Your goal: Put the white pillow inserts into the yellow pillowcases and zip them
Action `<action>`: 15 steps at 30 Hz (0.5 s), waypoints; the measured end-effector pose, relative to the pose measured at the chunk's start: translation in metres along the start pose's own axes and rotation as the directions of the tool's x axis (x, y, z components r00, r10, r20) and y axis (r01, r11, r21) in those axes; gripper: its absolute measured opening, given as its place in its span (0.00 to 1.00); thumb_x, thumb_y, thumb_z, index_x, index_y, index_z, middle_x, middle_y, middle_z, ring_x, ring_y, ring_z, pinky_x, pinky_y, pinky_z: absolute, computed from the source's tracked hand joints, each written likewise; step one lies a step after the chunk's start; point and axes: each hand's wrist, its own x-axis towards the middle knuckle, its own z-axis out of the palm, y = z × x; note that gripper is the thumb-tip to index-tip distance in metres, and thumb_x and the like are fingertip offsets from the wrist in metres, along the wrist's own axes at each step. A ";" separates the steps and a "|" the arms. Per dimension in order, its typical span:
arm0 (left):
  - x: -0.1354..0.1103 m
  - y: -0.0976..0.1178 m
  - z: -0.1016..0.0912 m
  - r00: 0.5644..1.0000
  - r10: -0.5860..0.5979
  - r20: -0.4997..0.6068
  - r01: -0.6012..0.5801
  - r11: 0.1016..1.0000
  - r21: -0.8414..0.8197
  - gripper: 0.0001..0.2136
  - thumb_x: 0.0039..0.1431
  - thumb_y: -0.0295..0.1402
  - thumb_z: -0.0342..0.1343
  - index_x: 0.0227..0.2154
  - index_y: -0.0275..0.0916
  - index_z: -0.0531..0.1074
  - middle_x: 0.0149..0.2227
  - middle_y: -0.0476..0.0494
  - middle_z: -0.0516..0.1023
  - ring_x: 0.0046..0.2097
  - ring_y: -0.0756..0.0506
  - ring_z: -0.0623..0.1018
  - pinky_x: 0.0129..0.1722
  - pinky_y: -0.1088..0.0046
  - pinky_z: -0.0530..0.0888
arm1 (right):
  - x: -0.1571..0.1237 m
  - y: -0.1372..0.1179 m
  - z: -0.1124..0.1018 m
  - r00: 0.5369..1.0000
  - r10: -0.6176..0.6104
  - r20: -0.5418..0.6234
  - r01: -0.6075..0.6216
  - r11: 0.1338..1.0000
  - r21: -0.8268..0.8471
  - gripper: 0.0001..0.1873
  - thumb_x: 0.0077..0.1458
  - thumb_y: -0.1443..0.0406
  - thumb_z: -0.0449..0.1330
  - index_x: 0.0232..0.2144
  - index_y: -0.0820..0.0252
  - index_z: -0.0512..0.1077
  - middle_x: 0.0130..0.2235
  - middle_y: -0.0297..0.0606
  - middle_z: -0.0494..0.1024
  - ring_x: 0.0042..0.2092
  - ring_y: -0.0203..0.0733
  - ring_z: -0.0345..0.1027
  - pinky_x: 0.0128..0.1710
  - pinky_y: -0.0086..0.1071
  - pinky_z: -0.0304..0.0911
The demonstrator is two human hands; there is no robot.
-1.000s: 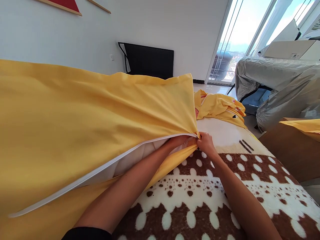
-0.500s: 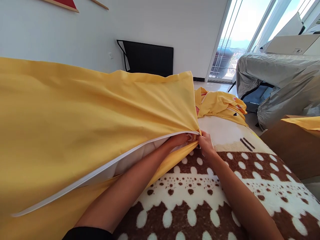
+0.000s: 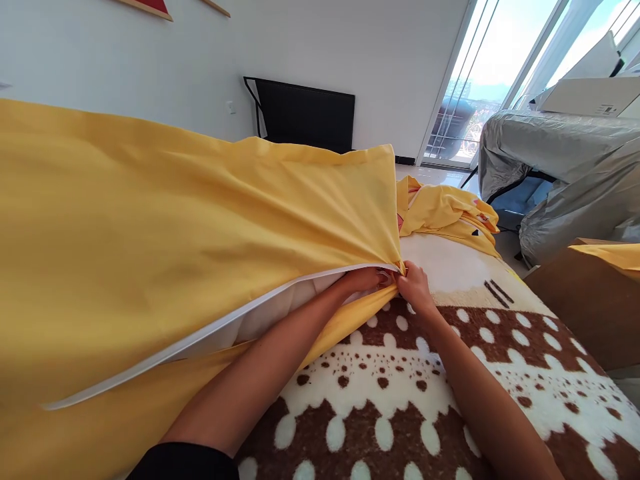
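The cover (image 3: pixel 200 220), a big yellow cloth case, lies on the bed and billows up on the left, its long opening edged in white (image 3: pixel 200 340). A white filling (image 3: pixel 280 310) shows through that gap. By the look of it the cover is light, soft and limp. It should crease and slide easily, so the firmest hold is probably the stitched edge or the corner where the opening ends.

Both hands meet at that corner. The left hand (image 3: pixel 367 280) reaches into the opening with fingers curled shut; whether they clamp filling or cloth I cannot tell. The right hand (image 3: pixel 415 288) pinches the cover's corner from outside, touching the left.

Under the arms lies a brown-and-white blanket (image 3: pixel 400 400). Beyond the hands sits a crumpled yellow cloth (image 3: pixel 450 213). A brown box (image 3: pixel 585 300) stands at the right, with grey-wrapped furniture (image 3: pixel 565 167) behind it and a black panel (image 3: pixel 305 117) against the wall.
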 end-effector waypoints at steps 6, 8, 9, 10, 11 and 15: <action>-0.013 0.014 -0.007 0.985 0.144 0.091 -0.150 0.987 0.052 0.11 0.51 0.23 0.49 0.36 0.38 0.72 0.43 0.43 0.77 0.46 0.42 0.74 0.51 0.66 0.68 | -0.002 -0.002 0.001 1.000 -0.010 -0.006 0.010 1.000 0.001 0.04 0.37 0.65 0.52 0.20 0.59 0.66 0.21 0.32 0.67 0.26 0.36 0.52 0.26 0.29 0.45; -0.016 0.018 -0.007 0.985 0.157 0.067 -0.161 0.985 0.069 0.11 0.51 0.23 0.49 0.37 0.37 0.72 0.45 0.41 0.76 0.49 0.41 0.73 0.53 0.64 0.66 | -0.003 -0.001 0.004 1.000 -0.019 -0.011 0.020 0.999 0.045 0.08 0.39 0.63 0.51 0.22 0.59 0.67 0.22 0.32 0.68 0.27 0.36 0.54 0.27 0.29 0.47; -0.017 0.018 -0.007 0.987 0.150 0.050 -0.153 0.985 0.073 0.11 0.52 0.24 0.49 0.38 0.37 0.71 0.46 0.40 0.75 0.49 0.41 0.72 0.54 0.63 0.66 | -0.003 0.000 0.005 1.000 -0.022 -0.014 0.023 0.997 0.068 0.09 0.40 0.62 0.51 0.24 0.60 0.68 0.23 0.32 0.69 0.27 0.36 0.54 0.27 0.28 0.48; -0.016 0.018 -0.006 0.990 0.137 0.032 -0.139 0.988 0.074 0.11 0.54 0.24 0.48 0.38 0.36 0.71 0.47 0.39 0.75 0.50 0.40 0.72 0.55 0.62 0.65 | -0.003 0.001 0.006 1.000 -0.023 -0.015 0.025 0.996 0.089 0.11 0.41 0.61 0.50 0.25 0.60 0.69 0.23 0.32 0.69 0.28 0.36 0.55 0.27 0.28 0.49; -0.016 0.017 -0.004 0.993 0.119 0.014 -0.120 0.990 0.072 0.10 0.55 0.25 0.47 0.38 0.36 0.71 0.47 0.38 0.75 0.50 0.40 0.72 0.55 0.61 0.64 | -0.003 0.002 0.007 1.000 -0.023 -0.014 0.025 0.994 0.109 0.12 0.42 0.60 0.50 0.25 0.60 0.69 0.24 0.32 0.69 0.28 0.36 0.55 0.27 0.28 0.50; -0.014 0.012 -0.001 0.998 0.070 0.000 -0.070 0.997 0.014 0.11 0.56 0.29 0.49 0.39 0.37 0.72 0.47 0.42 0.76 0.50 0.41 0.73 0.55 0.63 0.65 | -0.002 0.004 0.008 1.000 -0.014 0.007 0.013 0.984 0.177 0.15 0.42 0.57 0.51 0.26 0.61 0.70 0.23 0.33 0.69 0.28 0.36 0.55 0.26 0.27 0.51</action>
